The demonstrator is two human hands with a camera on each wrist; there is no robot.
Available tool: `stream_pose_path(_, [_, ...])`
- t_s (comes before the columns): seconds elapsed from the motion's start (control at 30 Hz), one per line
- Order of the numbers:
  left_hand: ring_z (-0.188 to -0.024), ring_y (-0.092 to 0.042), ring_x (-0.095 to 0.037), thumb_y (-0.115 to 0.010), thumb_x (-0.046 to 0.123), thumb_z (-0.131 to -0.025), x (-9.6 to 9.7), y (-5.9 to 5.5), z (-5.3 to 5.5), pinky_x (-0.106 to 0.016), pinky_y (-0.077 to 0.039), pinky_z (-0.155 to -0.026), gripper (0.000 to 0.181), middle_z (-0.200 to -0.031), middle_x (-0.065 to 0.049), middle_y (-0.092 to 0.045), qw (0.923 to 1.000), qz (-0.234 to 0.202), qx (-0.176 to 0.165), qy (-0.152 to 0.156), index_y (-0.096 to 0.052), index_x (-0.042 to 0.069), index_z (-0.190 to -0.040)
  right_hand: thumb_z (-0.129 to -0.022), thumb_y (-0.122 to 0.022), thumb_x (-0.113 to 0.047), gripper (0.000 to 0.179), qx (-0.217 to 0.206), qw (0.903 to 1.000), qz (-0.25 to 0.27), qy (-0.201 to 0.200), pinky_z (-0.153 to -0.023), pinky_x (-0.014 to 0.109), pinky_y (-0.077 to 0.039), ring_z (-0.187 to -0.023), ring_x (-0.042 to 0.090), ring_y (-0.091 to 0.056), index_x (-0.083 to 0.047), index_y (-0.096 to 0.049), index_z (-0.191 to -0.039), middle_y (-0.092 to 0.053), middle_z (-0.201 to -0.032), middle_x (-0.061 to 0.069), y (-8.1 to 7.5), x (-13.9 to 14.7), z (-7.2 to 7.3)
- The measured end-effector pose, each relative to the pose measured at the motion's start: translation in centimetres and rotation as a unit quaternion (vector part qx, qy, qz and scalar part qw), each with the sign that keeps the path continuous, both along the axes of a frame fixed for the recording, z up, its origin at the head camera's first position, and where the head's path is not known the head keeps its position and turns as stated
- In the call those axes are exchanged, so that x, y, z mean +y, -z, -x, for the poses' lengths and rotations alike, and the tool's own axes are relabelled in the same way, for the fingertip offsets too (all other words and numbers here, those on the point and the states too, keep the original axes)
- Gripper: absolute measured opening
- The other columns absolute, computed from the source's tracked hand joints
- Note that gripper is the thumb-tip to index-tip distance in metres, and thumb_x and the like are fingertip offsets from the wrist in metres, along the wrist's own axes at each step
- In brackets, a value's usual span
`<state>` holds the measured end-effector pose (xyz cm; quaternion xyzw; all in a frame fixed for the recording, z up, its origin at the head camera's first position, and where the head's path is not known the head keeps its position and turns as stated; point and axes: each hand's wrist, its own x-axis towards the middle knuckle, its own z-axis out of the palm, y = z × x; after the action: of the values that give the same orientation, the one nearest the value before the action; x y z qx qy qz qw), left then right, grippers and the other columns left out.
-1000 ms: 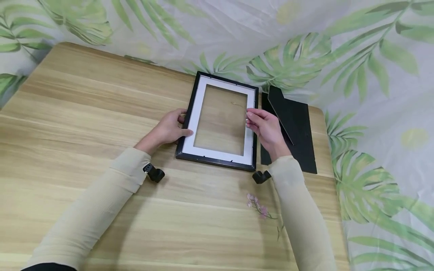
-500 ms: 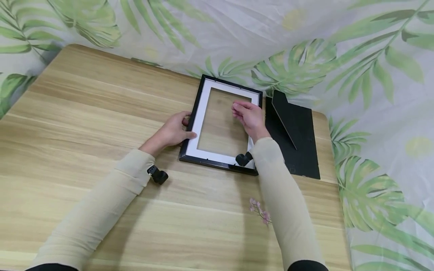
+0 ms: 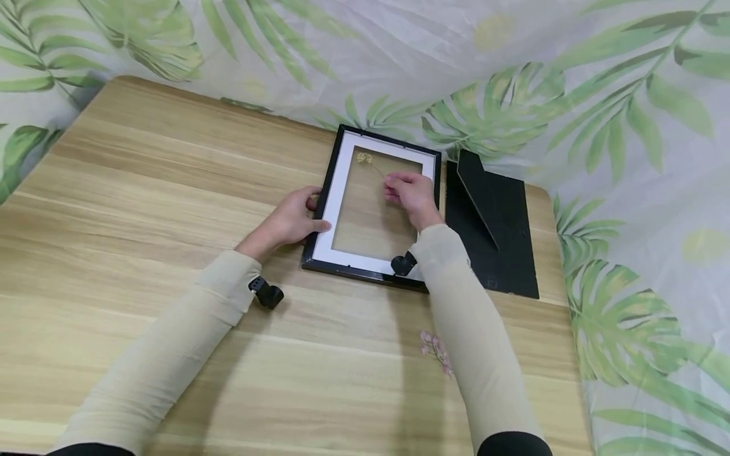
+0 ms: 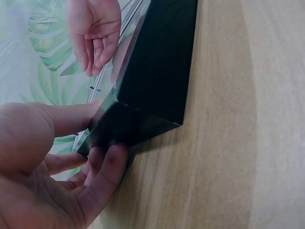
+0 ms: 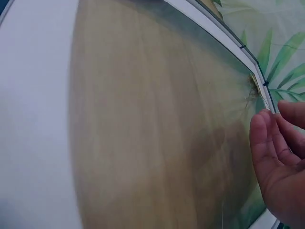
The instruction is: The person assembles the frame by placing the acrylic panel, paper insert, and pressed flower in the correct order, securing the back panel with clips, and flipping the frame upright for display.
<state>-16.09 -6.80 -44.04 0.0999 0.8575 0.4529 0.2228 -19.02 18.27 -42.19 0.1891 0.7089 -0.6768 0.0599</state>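
Black edging surrounds the picture frame, which lies at the far side of the wood-grain surface, near the leaf-patterned cloth. A white mat lines it, bordering a clear pane through which the surface shows. The left hand grips the frame's left edge, its thumb on the mat and its fingers curled round the side and underneath. The right hand pinches the stem of a yellow sprig, whose head is over the upper left corner of the pane; whether it touches the pane I cannot tell. As things lie, the work looks partway along. The backing board is off, lying just right of the frame with its stand leg raised, and the small dark tabs at the frame's inner edge hold no board. The yellow sprig seems in the course of being placed and is not yet released. A pink sprig rests on the surface nearer the person, apart from the frame and partly hidden by the right sleeve.
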Motion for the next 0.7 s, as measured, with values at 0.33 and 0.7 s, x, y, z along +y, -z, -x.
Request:
stream_pose_path(0.33, [-0.093, -0.059, -0.031, -0.076, 0.007, -0.090, 0.4, 0.4, 0.4, -0.038, -0.056, -0.073, 0.082, -0.131, -0.022, -0.051, 1.0000, -0.003, -0.006, 0.003, -0.027, 0.002, -0.156, -0.097, -0.066, -0.003, 0.035, -0.009, 0.9972, -0.017, -0.073, -0.092, 0.039, -0.055, -0.095, 0.026, -0.068, 0.011, -0.060, -0.128, -0.067, -0.110, 0.021, -1.8, 2.6, -2.1])
stream_pose_path(0.7, [-0.094, -0.058, -0.031, -0.073, 0.008, -0.093, 0.1, 0.2, 0.2, -0.037, -0.057, -0.065, 0.081, -0.133, -0.021, -0.048, 0.9997, -0.005, -0.023, 0.001, -0.024, 0.003, -0.158, -0.099, -0.065, -0.012, 0.036, 0.018, 0.9893, -0.050, -0.136, -0.089, 0.035, -0.057, -0.106, 0.034, -0.067, 0.006, -0.061, -0.130, -0.068, -0.116, 0.019, -3.6, 6.4, -8.3])
